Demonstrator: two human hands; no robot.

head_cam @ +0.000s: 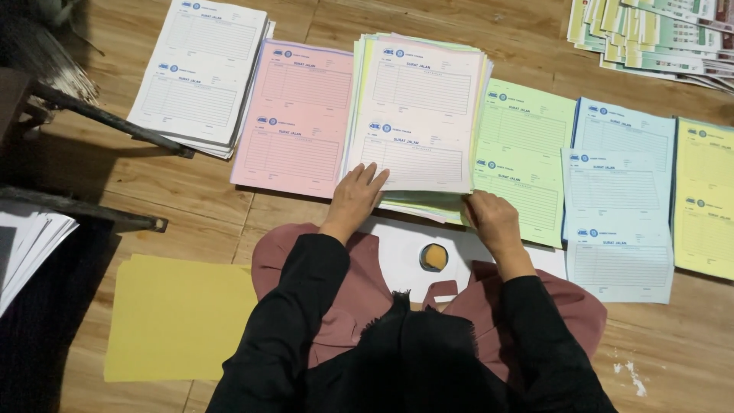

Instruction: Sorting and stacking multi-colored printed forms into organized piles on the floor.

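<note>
A thick collated stack of printed forms [417, 115], white on top with coloured sheets beneath, lies on the wooden floor in front of me. My left hand [355, 197] rests flat with fingers spread on the stack's near left corner. My right hand [489, 218] grips the stack's near right corner, fingers curled under the edge. Both arms wear black sleeves. A small round tin with an orange-yellow pad [433, 257] sits on a white sheet [397, 256] just below the stack, between my hands.
Separate piles lie in a row: white forms [200, 73], pink [294, 118], green [527, 153], blue [619, 199], yellow [705, 195]. Mixed coloured papers [657, 34] fan at top right. A yellow sheet [180, 317] lies at lower left. Dark furniture legs [107, 122] stand left.
</note>
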